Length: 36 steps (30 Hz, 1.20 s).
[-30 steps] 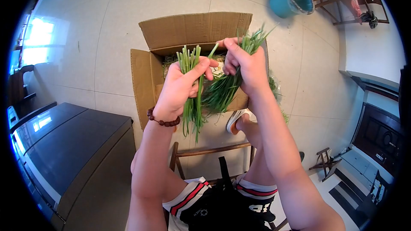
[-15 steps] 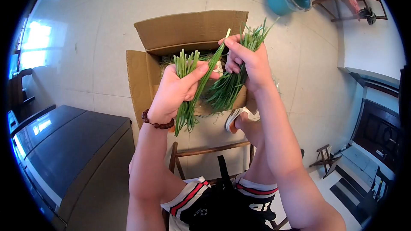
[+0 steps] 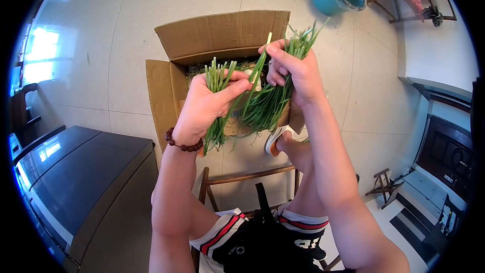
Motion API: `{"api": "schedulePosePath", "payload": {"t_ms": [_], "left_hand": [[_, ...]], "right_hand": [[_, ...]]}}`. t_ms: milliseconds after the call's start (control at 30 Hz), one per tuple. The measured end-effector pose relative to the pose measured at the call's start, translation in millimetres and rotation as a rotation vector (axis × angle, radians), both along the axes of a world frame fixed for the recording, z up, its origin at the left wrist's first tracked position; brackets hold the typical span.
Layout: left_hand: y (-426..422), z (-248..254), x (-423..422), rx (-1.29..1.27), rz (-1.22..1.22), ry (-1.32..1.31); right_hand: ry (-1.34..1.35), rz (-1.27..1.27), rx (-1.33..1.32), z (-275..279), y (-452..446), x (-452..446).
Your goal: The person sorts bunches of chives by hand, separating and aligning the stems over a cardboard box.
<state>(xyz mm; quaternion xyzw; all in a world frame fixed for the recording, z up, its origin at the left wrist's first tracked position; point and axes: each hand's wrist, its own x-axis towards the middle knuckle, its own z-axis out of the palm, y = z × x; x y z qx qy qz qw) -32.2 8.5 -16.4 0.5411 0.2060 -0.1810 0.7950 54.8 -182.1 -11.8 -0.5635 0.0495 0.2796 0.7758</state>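
Over the cardboard box (image 3: 222, 33), loose chives (image 3: 259, 66) slant from the pinching right hand (image 3: 295, 71) toward the left hand (image 3: 204, 101); both clasp bunches (image 3: 267, 108).

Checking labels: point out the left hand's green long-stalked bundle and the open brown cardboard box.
Green long-stalked bundle (image 3: 217, 80), head view: upper stalks.
Open brown cardboard box (image 3: 222, 35), head view: far flap.

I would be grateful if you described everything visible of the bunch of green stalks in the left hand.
The bunch of green stalks has slim plant stems, with paler, blunt ends fanned at the top and darker, thinner ends trailing below. The left hand grips it around the middle, hiding part of it. In the view it overlaps the open cardboard box.
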Motion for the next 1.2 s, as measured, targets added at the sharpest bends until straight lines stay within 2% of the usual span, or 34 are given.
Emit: {"api": "schedulePosePath", "payload": {"t_ms": [267, 367, 433, 500, 600, 667, 767, 1033, 1200], "left_hand": [[2, 0, 1, 0.023, 0.003, 0.018], [3, 1, 1, 0.001, -0.078, 0.027], [1, 2, -2, 0.055, -0.219, 0.029], [-2, 5, -4, 0.038, -0.201, 0.044], [-3, -4, -3, 0.038, -0.151, 0.012], [-3, -8, 0, -0.029, 0.044, 0.018], [-7, -12, 1, -0.092, 0.159, 0.004], [-20, -8, 4, -0.062, 0.328, 0.074], [-3, -14, 8, 0.068, 0.497, 0.009]], "right_hand": [[-0.022, -0.068, -0.063, -4, 2, 0], [0.001, -0.116, -0.043, -4, -1, 5], [0.000, -0.181, -0.013, -5, -4, 8], [0.017, -0.191, -0.017, -3, -7, 9], [0.027, 0.016, -0.076, -2, -7, 5], [-0.009, 0.105, -0.108, 0, 1, -4], [-0.047, 0.291, -0.211, 0, 14, -13], [-0.337, 0.206, -0.308, -12, 36, -27], [-0.110, 0.220, -0.231, -8, 30, -20]]}}
